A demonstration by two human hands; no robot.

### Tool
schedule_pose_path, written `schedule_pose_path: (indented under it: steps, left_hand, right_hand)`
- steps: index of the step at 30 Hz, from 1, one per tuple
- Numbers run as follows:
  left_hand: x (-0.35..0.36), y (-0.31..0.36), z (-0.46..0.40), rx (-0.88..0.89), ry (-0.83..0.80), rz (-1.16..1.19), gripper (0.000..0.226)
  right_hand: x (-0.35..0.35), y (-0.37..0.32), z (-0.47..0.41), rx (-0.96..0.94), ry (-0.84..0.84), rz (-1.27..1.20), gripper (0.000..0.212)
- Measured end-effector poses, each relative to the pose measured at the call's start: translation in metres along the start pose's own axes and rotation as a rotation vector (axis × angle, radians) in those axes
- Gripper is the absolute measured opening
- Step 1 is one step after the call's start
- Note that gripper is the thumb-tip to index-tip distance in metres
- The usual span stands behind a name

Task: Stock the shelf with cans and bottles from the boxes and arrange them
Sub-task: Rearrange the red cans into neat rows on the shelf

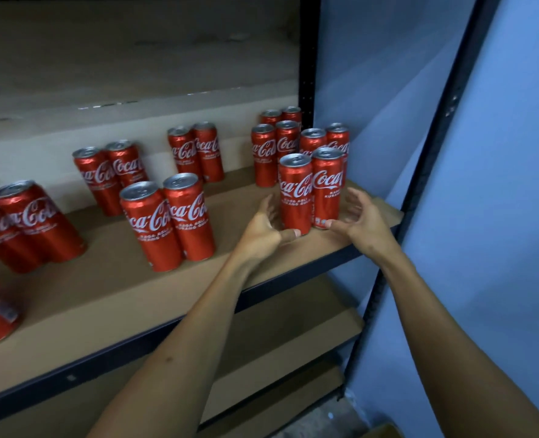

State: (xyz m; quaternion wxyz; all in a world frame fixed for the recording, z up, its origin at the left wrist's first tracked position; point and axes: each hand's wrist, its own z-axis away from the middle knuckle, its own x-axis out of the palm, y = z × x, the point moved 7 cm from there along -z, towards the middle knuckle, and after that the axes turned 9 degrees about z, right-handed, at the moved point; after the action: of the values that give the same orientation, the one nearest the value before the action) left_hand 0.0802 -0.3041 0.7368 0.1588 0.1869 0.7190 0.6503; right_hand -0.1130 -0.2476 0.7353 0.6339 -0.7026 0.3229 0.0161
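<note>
Cans fill your shelf in pairs, all red with silver tops and white script on the side. The front pair you are working on stands upright near the shelf's right front corner, the two cans touching side by side. Your left hand cups the left can of that pair low down, thumb tip against its base at the front, fingers reaching round its far side. Your right hand sits just beside the right can, thumb tip touching its base, the other fingers curved and spread with a gap between them and the can. So your left grip is partly closed around a can, and your right grip is loosely open, touching only with the thumb.

Behind that pair, towards the shelf's right back corner, more cans stand upright in close pairs, one behind another. Further left, a pair stands near the back edge, another pair beside it, and a pair nearer the front edge. At the left edge, a further pair is cut off by the view's border. A dark metal post rises at the right back corner. A blue wall lies to the right. A lower shelf shows beneath your forearms.
</note>
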Motion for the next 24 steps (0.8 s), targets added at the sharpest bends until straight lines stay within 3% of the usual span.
schedule_pose_path:
  steps: [2, 5, 9, 16, 24]
  left_hand:
    - [0.006, 0.0, -0.008, -0.01, -0.054, -0.006, 0.092]
    - [0.006, -0.001, -0.013, -0.018, 0.032, -0.025, 0.078]
    - [0.007, -0.001, -0.013, 0.034, 0.154, -0.004, 0.071]
    - [0.002, -0.006, -0.016, 0.059, 0.313, -0.135, 0.072]
    - [0.0, -0.019, -0.024, 0.044, 0.263, -0.163, 0.068]
  right_hand:
    - [0.002, -0.003, -0.01, -0.027, -0.136, -0.063, 0.097]
    - [0.008, -0.006, -0.017, -0.01, -0.264, -0.067, 0.094]
    - [0.009, -0.001, -0.021, -0.005, -0.239, -0.048, 0.081]
    - [0.011, 0.003, -0.022, -0.018, -0.196, -0.072, 0.082]
    - [0.011, 0.0, -0.02, -0.018, -0.169, -0.076, 0.085]
